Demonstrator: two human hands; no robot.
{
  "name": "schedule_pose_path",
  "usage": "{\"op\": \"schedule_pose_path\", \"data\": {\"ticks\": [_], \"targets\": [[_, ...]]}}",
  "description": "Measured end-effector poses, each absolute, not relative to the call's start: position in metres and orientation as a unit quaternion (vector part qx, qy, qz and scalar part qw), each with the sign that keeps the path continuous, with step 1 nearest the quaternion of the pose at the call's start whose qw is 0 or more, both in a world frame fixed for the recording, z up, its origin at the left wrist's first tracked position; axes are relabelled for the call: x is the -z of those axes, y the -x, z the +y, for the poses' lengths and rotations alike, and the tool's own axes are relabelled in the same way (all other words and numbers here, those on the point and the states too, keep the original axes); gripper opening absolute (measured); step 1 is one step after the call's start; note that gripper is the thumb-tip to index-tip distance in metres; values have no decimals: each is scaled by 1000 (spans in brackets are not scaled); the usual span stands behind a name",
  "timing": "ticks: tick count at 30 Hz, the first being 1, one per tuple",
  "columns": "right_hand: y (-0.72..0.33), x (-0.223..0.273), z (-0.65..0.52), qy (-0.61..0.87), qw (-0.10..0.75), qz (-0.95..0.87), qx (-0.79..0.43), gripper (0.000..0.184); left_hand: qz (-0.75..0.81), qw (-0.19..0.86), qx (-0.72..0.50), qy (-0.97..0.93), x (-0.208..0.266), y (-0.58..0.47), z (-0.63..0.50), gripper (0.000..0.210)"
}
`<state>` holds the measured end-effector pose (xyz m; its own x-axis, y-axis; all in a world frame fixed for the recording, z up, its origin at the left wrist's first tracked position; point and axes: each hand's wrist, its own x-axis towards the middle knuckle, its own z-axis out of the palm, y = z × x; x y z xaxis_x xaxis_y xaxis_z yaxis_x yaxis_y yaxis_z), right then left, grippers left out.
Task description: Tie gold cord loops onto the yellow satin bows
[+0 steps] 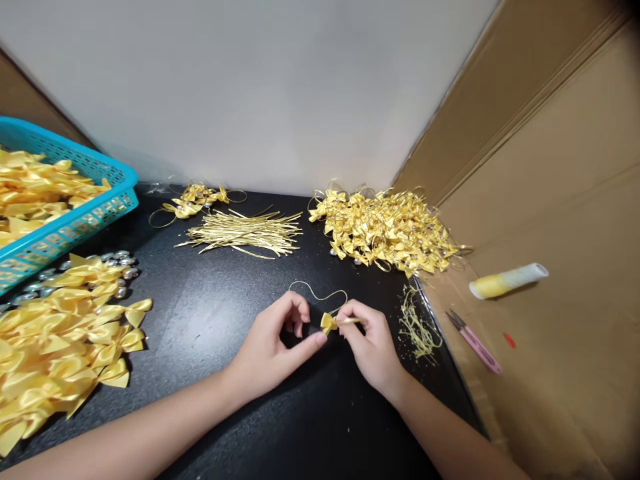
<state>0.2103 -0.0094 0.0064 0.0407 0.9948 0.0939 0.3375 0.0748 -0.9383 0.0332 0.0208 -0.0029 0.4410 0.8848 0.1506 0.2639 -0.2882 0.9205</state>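
Note:
A small yellow ribbon bow (328, 323) is above the black table, between my two hands. My right hand (369, 340) is closed in a pinch at the bow's right side. From the bow a thin gold cord (320, 297) curves up and to the left in a loose wave. My left hand (275, 340) is open, its thumb stretched out so that the tip meets or nearly meets the bow's lower left edge. Its other fingers are curled and stand apart from the thumb, with nothing seen between them.
Yellow bows (60, 347) and silver beads (123, 260) lie left, beside a blue basket (127, 177) of bows. Gold cords (245, 233) and looped bows (385, 230) lie behind. Cord scraps (420, 327), pink-handled snips (477, 347) and a roll (509, 281) are at right.

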Motion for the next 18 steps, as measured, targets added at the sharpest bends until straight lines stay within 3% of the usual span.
{"op": "schedule_pose_path", "data": {"ticks": [2,5,12,15,18], "targets": [[-209,-8,-10,562,435,-600,-368,21,370,434,-347,-745,3,-33,21,21],[-207,-13,-10,545,411,-621,-385,23,343,434,-320,-769,3,-34,22,10],[-263,-50,17,613,407,-558,-385,23,382,468,-321,-729,5,-34,22,17],[-312,-72,40,699,344,-541,-317,27,386,454,-311,-740,7,-34,23,15],[-356,-86,68,750,335,-510,-256,29,388,446,-307,-746,8,-34,24,16]]}}
